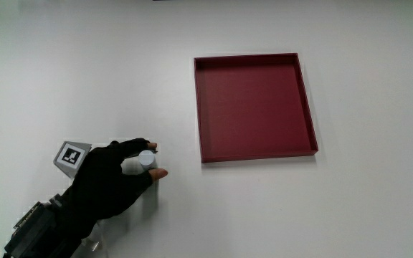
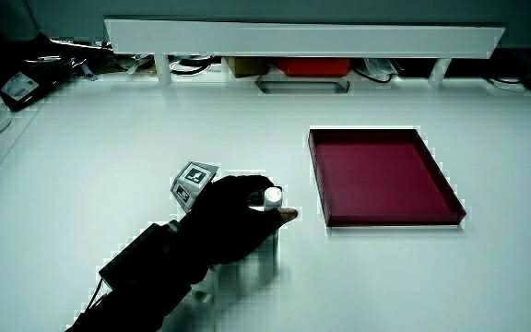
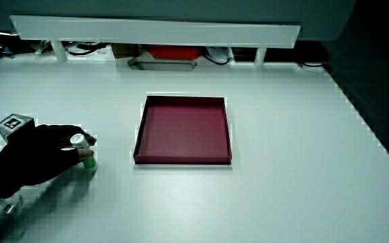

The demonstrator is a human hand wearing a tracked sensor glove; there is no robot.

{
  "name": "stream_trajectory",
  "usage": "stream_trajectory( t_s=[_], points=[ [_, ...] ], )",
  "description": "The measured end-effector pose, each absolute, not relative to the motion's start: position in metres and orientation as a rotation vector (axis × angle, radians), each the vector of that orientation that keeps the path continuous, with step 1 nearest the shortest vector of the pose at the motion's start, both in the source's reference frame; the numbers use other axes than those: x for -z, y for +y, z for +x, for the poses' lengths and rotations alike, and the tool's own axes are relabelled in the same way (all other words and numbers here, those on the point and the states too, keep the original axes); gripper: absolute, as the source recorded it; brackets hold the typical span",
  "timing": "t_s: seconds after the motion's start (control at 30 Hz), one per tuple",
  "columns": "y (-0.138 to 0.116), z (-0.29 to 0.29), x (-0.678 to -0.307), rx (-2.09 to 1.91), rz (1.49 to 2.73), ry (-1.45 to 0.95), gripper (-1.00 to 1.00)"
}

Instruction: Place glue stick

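Forearm: cut off at the edge in all views; dark sleeve only.
Hand (image 1: 110,183): resting low over the table (image 1: 300,208), fingers curled round the glue stick, gripping it.
Patterned cube (image 1: 71,156): on the back of the hand, the face that shows carrying a black-and-white marker.
Glue stick (image 1: 147,159): upright between the fingertips, long axis vertical, white cap up.
Hidden: main view shows only the cap; the body is covered by the glove.
View difference: a side view shows a green lower body (image 3: 89,160), its base at or just above the table, contact uncertain.
Red tray (image 1: 255,107): shallow, square, well apart from the hand, farther from the person.
Partition (image 2: 302,37): low, white, farthest; clutter under it indistinct.
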State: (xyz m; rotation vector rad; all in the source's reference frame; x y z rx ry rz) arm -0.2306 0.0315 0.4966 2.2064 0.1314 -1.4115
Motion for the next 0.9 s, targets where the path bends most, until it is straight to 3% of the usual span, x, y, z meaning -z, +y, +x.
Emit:
stream_trajectory(
  t_s=[0.37,0.53,0.63,0.67,0.7,0.73,0.77,0.9],
  points=[
    [0.034,-0.233,-0.496,1.405,2.197,0.100,-0.77],
    [0.038,-0.244,-0.487,1.572,2.053,0.072,-0.94],
    [0.036,-0.258,-0.476,1.365,2.268,0.241,-1.00],
    [0.035,-0.259,-0.470,1.352,2.288,0.274,-1.00],
    [0.036,-0.262,-0.470,1.391,2.255,0.247,-1.00],
    [0.036,-0.267,-0.469,1.313,2.318,0.261,-1.00],
    [0.035,-0.273,-0.465,0.965,2.448,0.213,-1.00],
    [0.036,-0.278,-0.472,0.728,2.550,0.191,-1.00]
  ],
)
